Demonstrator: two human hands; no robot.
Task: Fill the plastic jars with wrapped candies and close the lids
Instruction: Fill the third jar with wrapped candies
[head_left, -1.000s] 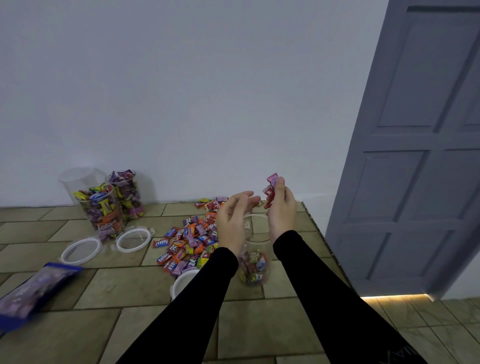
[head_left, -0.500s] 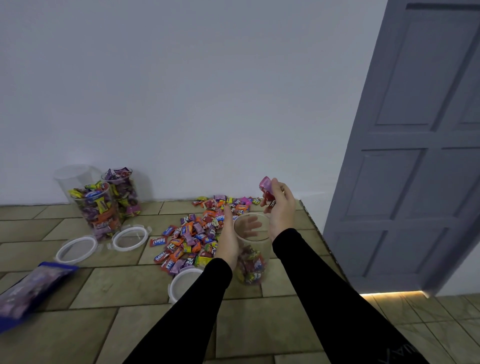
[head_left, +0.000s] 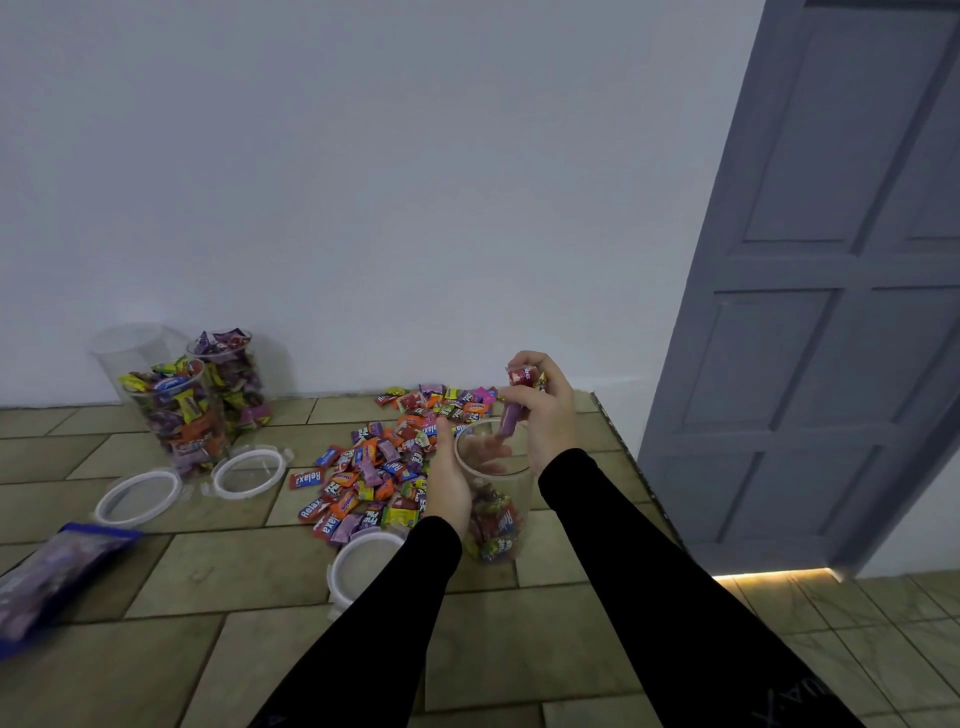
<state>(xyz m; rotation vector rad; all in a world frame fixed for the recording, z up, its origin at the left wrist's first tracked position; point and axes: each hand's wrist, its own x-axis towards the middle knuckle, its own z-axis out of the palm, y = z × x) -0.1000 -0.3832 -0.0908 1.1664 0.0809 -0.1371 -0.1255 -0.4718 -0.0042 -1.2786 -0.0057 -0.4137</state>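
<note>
A clear plastic jar (head_left: 496, 512) stands on the tiled floor, its lower part filled with wrapped candies. My left hand (head_left: 451, 480) grips the jar's left side, fingers showing through the plastic. My right hand (head_left: 545, 410) holds a few wrapped candies (head_left: 519, 387) just above the jar's open mouth; a purple one hangs down toward the rim. A pile of loose wrapped candies (head_left: 395, 462) lies left of the jar. A white lid (head_left: 363, 564) lies in front, partly hidden by my left sleeve.
Two jars heaped with candies (head_left: 176, 410) (head_left: 234, 379) and a see-through one behind them (head_left: 122, 345) stand by the wall at left. Two lids (head_left: 137, 496) (head_left: 249, 473) lie before them. A blue candy bag (head_left: 52, 574) lies far left. A grey door (head_left: 831, 312) is at right.
My left hand dropped from above the jar to grip its side. My right hand lowered the candies toward the jar mouth.
</note>
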